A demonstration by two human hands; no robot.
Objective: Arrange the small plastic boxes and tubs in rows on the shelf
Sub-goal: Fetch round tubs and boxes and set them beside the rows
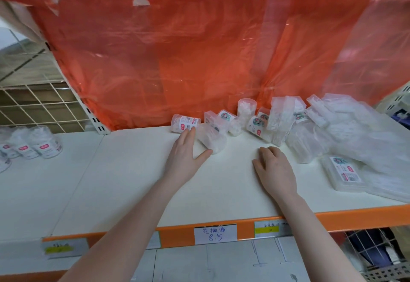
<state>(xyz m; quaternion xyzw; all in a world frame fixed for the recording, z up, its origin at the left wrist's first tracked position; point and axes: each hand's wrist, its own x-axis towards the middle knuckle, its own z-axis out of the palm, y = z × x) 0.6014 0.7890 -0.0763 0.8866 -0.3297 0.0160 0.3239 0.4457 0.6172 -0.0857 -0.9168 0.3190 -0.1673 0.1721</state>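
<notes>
On my white shelf [137, 170] the clear plastic tubs and boxes sit in a jumble toward the back right. One round tub [186, 123] with a red-and-white label lies on its side at the left end of the heap. Just beside it a clear box [214, 134] leans tilted. A tall tub [246, 108] stands upright behind them. A flat labelled box [343, 173] lies near the front right, with more boxes [355, 126] piled behind it.

Two bare forearms, left grip [185, 150] and right grip [274, 168], sleeveless, ringless.
</notes>
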